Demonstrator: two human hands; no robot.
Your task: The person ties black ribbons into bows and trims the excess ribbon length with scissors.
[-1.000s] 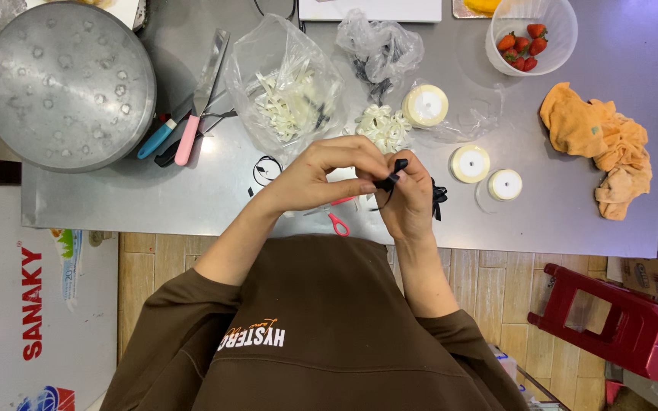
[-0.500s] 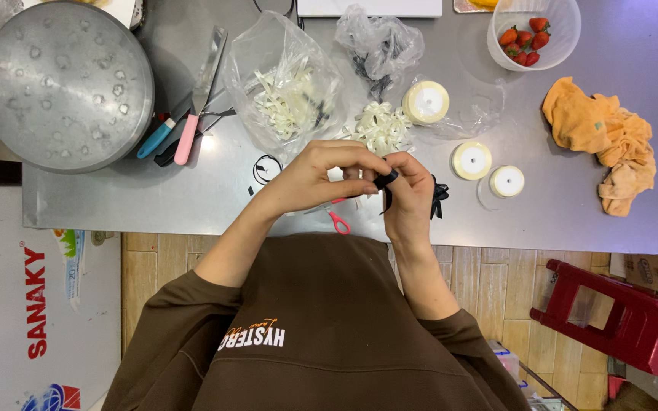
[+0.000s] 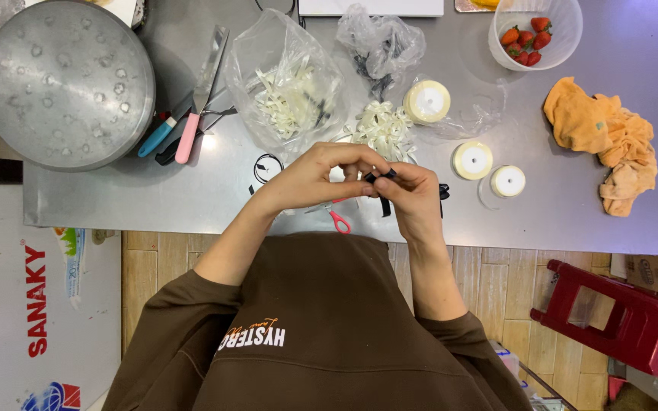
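My left hand (image 3: 317, 176) and my right hand (image 3: 413, 194) meet over the front edge of a grey metal table (image 3: 557, 221). Together their fingertips pinch a small piece of black ribbon (image 3: 381, 177), whose ends hang down between the hands. A pile of cream ribbon bows (image 3: 381, 129) lies just beyond my fingers. Red-handled scissors (image 3: 338, 219) rest on the table under my left hand. Another bit of black ribbon (image 3: 443, 191) shows right of my right hand.
A large round metal lid (image 3: 66, 80) sits far left, beside knives and a pink-handled tool (image 3: 188, 137). A clear bag of cream ribbon pieces (image 3: 291, 87), three cream ribbon rolls (image 3: 472, 160), a strawberry bowl (image 3: 535, 34), an orange cloth (image 3: 607, 141) and a red stool (image 3: 618, 320) surround me.
Both hands have shifted slightly on the black ribbon, with the fingertips drawn closer together. Nothing else on the table has moved.
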